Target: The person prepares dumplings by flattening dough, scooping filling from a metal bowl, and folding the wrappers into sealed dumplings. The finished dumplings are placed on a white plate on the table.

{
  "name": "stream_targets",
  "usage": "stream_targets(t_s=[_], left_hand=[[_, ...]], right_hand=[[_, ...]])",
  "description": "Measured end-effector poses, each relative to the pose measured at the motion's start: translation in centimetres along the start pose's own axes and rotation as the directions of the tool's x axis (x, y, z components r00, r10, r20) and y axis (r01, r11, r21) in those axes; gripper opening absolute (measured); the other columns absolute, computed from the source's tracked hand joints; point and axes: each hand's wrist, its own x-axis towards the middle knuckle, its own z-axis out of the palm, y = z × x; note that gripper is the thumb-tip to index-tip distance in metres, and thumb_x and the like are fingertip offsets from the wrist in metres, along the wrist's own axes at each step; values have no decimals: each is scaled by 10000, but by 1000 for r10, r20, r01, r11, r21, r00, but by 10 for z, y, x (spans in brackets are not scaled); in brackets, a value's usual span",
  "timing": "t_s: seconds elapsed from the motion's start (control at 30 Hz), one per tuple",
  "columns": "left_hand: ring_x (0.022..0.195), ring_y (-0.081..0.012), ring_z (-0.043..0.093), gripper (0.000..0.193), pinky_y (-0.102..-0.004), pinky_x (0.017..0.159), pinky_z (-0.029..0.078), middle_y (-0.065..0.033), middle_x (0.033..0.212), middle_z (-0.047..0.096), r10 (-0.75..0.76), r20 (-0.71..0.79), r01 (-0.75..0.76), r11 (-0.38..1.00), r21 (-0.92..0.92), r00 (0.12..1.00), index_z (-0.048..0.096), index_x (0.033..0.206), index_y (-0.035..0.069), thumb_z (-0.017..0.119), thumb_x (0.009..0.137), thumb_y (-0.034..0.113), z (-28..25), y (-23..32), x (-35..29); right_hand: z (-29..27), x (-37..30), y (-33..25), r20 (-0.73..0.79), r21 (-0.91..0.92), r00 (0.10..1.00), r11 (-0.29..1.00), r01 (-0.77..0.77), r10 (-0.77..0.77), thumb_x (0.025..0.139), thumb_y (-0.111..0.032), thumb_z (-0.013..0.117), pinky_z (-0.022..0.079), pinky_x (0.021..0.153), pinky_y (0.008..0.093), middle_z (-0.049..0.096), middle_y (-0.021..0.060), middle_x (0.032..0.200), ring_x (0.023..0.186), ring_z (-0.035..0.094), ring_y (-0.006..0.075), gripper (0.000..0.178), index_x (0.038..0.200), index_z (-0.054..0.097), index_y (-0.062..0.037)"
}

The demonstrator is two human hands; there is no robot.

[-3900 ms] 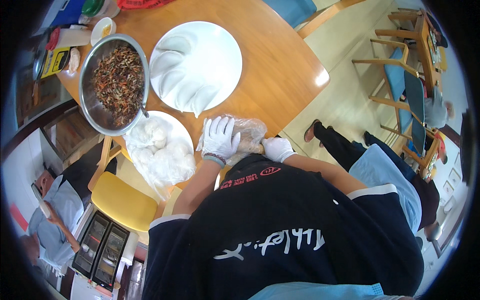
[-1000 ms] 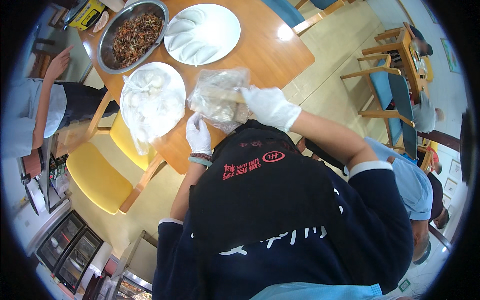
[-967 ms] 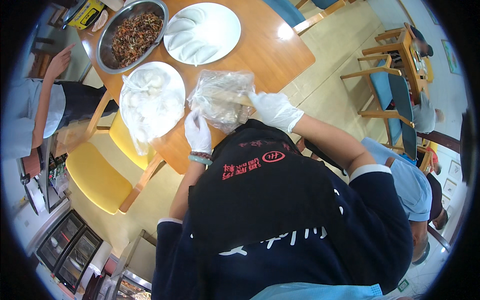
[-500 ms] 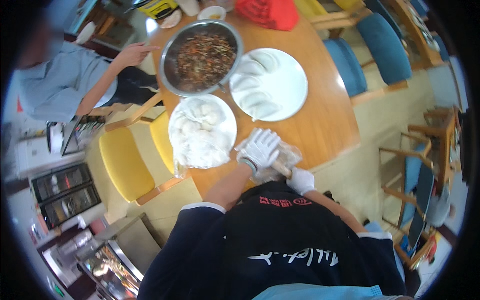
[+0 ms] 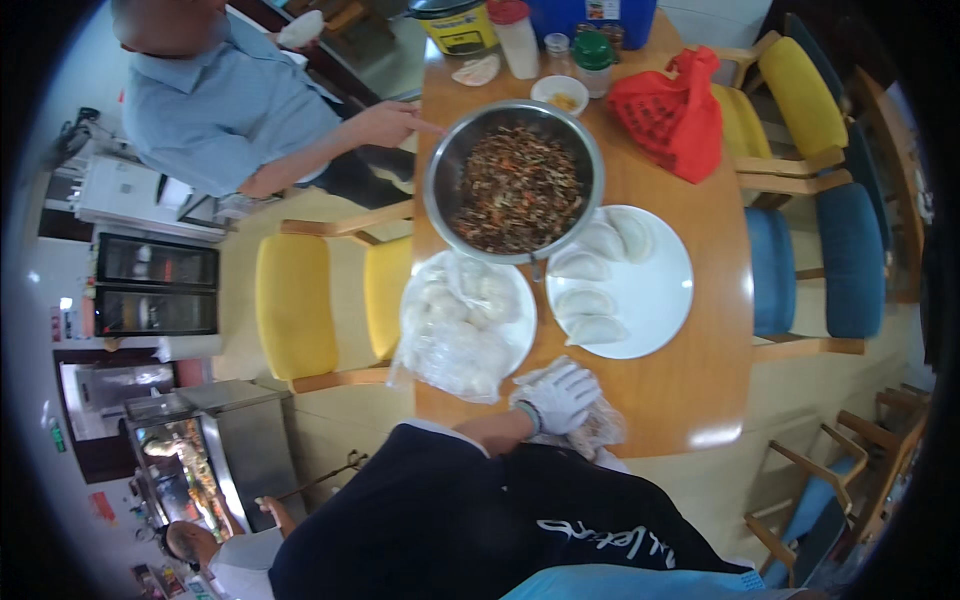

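Observation:
In a white glove, my left hand (image 5: 562,398) lies flat on clear crumpled plastic (image 5: 604,424) at the table's near edge, fingers stretched out. What is under the plastic cannot be made out. Only a white bit of my right hand's glove (image 5: 611,461) shows beyond my dark apron; its fingers are hidden. Ahead of my left hand, a white plate (image 5: 662,300) carries several pale folded dumplings (image 5: 583,268) along its left side. To the left, bagged white dough balls (image 5: 462,325) sit on another plate (image 5: 523,345).
A steel bowl (image 5: 436,190) of chopped filling (image 5: 520,190) stands behind the plates. Beyond it are jars (image 5: 593,65), a small dish (image 5: 560,95) and a red bag (image 5: 675,115). A person (image 5: 240,130) in light blue points at the bowl. Yellow chairs (image 5: 295,305) and blue chairs (image 5: 850,260) flank the table.
My view has shifted, so the table sits lower and further right in it. The wooden stick my right hand gripped has gone from sight, and that hand is mostly hidden. My left hand stays on the plastic.

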Motion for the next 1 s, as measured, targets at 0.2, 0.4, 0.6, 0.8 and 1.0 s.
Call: stream_targets(t_s=[0.2,0.4,0.6,0.8,1.0], left_hand=[[1283,-256,534,464,-511,1179,307,-71,1321,614,-19,7,19,999,47,1000,644,1274,104,581,877,337,-6,-2,-1],[1300,-242,525,466,-488,1195,289,-57,1335,608,-39,41,37,998,41,998,644,1284,127,572,881,349,-2,-5,-2],[1276,-268,535,467,-498,1167,327,-81,1313,619,-24,13,24,1000,12,1000,653,1259,96,590,859,330,-2,-7,-2],[1257,-279,544,448,-498,1159,335,-88,1277,631,-10,-12,10,1000,-17,1000,664,1229,85,606,845,309,-13,-7,-1],[1250,-265,548,423,-475,1162,332,-77,1253,639,-14,-36,13,1000,-14,999,675,1204,91,603,840,293,-12,-6,-5]], right_hand=[[6,-12,-16,-215,-50,977,999,-20,9,864,-396,647,547,741,500,720,132,916,883,717,341,292,976,654,-127],[18,-13,-15,-378,-92,925,996,7,-42,799,-409,734,549,680,501,700,105,801,770,713,333,298,894,650,-139],[21,-10,-9,-343,-64,938,997,31,-51,762,-359,782,552,678,510,687,118,758,733,701,366,311,935,655,-135],[22,-8,-13,-435,-154,898,988,3,-70,798,-410,721,538,607,490,698,99,770,698,705,323,295,936,673,-154],[7,-3,-12,-211,-138,977,990,-8,-22,844,-447,668,541,745,515,727,146,882,871,714,360,353,1001,675,-130]])
